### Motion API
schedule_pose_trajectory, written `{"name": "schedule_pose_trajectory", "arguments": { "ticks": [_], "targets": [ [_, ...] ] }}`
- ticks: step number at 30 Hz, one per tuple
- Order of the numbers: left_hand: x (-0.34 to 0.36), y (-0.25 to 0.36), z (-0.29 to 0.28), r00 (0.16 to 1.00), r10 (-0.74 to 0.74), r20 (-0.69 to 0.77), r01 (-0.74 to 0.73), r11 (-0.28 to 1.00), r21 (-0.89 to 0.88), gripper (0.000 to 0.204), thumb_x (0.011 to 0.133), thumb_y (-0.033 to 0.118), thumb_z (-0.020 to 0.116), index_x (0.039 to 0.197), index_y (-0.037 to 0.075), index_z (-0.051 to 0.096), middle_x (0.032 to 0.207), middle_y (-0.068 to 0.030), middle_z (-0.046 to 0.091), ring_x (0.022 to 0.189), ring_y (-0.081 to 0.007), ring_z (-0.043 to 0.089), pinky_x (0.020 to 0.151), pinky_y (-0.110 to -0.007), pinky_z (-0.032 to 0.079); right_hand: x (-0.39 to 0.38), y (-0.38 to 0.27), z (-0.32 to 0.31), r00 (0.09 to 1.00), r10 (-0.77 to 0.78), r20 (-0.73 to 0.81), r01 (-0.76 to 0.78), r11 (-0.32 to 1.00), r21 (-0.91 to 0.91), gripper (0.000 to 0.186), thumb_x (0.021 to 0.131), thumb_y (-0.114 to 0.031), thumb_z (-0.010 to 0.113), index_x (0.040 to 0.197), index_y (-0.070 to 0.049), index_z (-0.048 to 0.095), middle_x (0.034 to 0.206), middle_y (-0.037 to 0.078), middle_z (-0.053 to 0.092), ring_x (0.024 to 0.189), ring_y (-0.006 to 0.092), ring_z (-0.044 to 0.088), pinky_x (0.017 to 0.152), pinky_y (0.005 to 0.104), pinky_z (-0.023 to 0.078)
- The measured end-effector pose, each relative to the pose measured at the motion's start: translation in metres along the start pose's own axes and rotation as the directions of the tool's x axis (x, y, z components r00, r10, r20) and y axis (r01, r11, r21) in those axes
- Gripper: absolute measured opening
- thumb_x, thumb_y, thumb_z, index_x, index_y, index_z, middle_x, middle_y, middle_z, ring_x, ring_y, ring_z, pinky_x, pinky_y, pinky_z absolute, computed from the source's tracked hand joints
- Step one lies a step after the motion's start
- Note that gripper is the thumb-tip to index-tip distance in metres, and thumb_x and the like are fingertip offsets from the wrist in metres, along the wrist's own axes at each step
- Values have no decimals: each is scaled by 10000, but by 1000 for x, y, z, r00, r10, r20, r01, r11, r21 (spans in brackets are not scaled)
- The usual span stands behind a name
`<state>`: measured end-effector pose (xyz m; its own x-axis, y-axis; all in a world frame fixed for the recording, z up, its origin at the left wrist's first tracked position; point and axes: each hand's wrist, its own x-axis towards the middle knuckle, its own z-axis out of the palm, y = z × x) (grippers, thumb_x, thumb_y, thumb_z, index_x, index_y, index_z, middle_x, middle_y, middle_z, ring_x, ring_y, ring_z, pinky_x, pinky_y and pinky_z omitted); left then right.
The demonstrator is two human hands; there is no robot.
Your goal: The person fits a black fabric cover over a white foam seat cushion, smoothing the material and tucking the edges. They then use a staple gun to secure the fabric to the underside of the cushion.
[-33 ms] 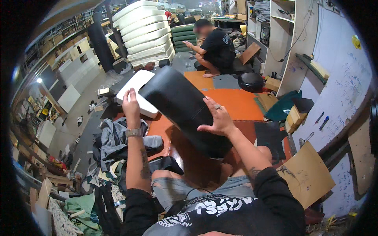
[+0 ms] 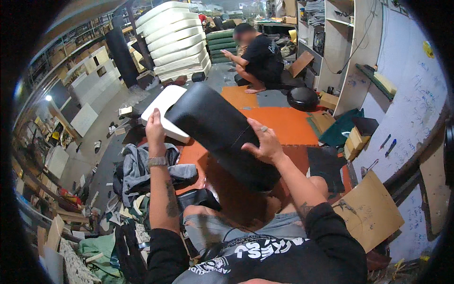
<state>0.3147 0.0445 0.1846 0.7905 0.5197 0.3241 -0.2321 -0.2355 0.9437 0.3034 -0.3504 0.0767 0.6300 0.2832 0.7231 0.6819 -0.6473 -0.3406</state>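
One black padded piece [image 2: 203,118] slants before the person, its upper end overlapping one white piece [image 2: 161,102] in view, its lower end between the knees. Two hands attend it: the right hand [image 2: 266,144] lies spread along its right edge, thumb apart, beside a seam; the left hand [image 2: 155,127] is at the white piece's left edge, fingers bent, though whether it grips cannot be told. To the right, orange mat [image 2: 283,125] stretches between the black piece and one round black cushion [image 2: 302,99]. Grey cloth [image 2: 137,173] crowds the left forearm; one tan panel [image 2: 371,210] stands near the right elbow. One co-worker [image 2: 262,59] squats beyond.
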Motion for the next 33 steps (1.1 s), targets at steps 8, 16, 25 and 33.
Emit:
{"name": "schedule_pose_trajectory", "arguments": {
  "ticks": [8, 16, 25, 33],
  "targets": [
    [-24, -38, -97, 852, -372, 368, 442, 888, -128, 884, 1039, 744, 436, 1590, 54, 465, 1534, -143, 577, 1309, -306, 604, 1057, -440, 512, -104, 54, 18, 322, 909, 266, -818, 126, 561, 843, 992, -716, 569, 1446, -6, 594, 1393, 197, 649, 1278, 283, 624, 1070, 462, 490],
    [-139, -121, -206, 695, -623, 358, 712, 665, -225, 638, 1124, 582, 417, 1353, 38, 659, 1214, -97, 749, 991, -196, 733, 874, -343, 592, -169, 61, 86, -4, 507, 862, -784, -537, 313, 909, 938, -724, 660, 1497, -19, 528, 1375, 201, 642, 1164, 303, 661, 1046, 445, 539],
    [-183, -178, -237, 526, -841, 128, 840, 490, -231, 562, 1097, 558, 529, 1218, 42, 716, 1053, -53, 765, 833, -160, 710, 770, -319, 594, -257, 127, 199, -80, 965, 248, -994, -97, 57, 795, 889, -662, 748, 1262, 40, 721, 1261, 271, 715, 1126, 344, 695, 992, 460, 528],
    [-198, -162, -223, 594, -803, 56, 785, 562, -259, 560, 1079, 595, 537, 1200, 79, 717, 1086, -51, 743, 888, -164, 687, 817, -347, 580, -260, 123, 205, -239, 841, 486, -884, -395, 248, 865, 928, -741, 627, 1331, 21, 703, 1289, 264, 709, 1175, 350, 679, 1030, 442, 508]
  ]
}}
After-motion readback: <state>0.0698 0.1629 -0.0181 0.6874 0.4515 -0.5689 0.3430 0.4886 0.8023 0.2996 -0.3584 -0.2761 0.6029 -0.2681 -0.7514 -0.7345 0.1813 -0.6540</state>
